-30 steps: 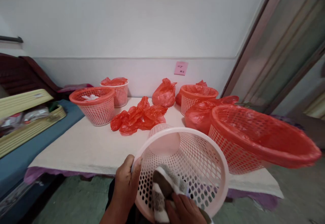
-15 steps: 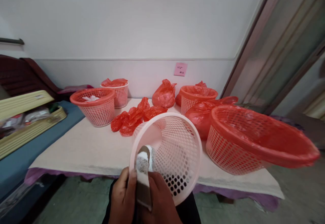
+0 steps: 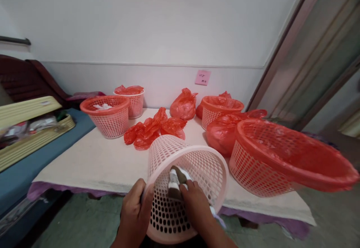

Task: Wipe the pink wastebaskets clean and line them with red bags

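A pale pink plastic basket [image 3: 165, 148] with a mesh of holes lies tilted on its side, its mouth facing me, at the front of the covered table. My left hand [image 3: 135, 212] is closed around the left part of its rim. Inside the basket, my right hand [image 3: 197, 203] grips a folded, fuzzy cloth piece [image 3: 176, 180] in white, grey and brown; its exact kind is unclear. Beside my right wrist, a bit of white and lilac material [image 3: 216, 214] shows at the rim. Crumpled red plastic bags [image 3: 152, 128] lie just behind the basket.
To the right stands a large basket lined with a red bag [image 3: 264, 165], beside a filled red bag [image 3: 222, 133]. Further baskets [image 3: 111, 118] stand back left. A pink note [image 3: 203, 77] is on the wall. An open yellow box [image 3: 33, 143] sits at left.
My right hand has gone deeper into the basket with the cloth piece, moving right and away from my left hand. The basket's mouth has tipped downward, showing more of its outer side.
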Motion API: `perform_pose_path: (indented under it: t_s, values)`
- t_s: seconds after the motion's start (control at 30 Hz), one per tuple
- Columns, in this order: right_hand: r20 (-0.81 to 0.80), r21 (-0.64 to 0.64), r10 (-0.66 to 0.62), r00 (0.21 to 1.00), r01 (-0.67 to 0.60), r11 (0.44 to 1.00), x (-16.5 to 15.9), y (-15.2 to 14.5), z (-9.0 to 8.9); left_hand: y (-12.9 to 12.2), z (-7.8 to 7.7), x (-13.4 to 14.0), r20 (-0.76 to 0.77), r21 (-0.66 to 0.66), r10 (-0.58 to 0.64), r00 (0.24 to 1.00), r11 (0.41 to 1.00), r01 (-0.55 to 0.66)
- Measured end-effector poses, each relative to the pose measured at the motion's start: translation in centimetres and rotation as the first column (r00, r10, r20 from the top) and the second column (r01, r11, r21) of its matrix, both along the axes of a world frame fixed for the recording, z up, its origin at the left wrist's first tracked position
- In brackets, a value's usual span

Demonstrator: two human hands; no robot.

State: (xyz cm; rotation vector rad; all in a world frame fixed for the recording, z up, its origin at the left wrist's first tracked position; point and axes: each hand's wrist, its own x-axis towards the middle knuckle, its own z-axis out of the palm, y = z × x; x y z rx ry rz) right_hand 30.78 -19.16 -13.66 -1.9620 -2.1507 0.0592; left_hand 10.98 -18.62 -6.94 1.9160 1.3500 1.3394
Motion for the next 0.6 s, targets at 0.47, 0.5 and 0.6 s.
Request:
perform_pose_path:
  t_s: [0.47, 0.5, 0.6]
  values:
    - [-0.042, 0.081, 0.121, 0.992, -0.117, 0.99, -2.5, 6.8, -2.9, 0.3, -0.3, -0.7, -0.092, 0.097, 0.005, 0.996, 0.995, 0.004]
    - [-0.055, 0.087, 0.092, 0.994, -0.087, 0.992, -1.9, 7.7, -3.0, 0.3, -0.4, -0.6, -0.103, 0.11, -0.005, 0.995, 0.994, 0.016]
    - [-0.115, 0.101, 0.034, 0.993, -0.022, 0.995, -1.6, 9.0, -2.8, 0.2, -0.4, -0.5, -0.137, 0.154, -0.014, 0.991, 0.988, 0.035]
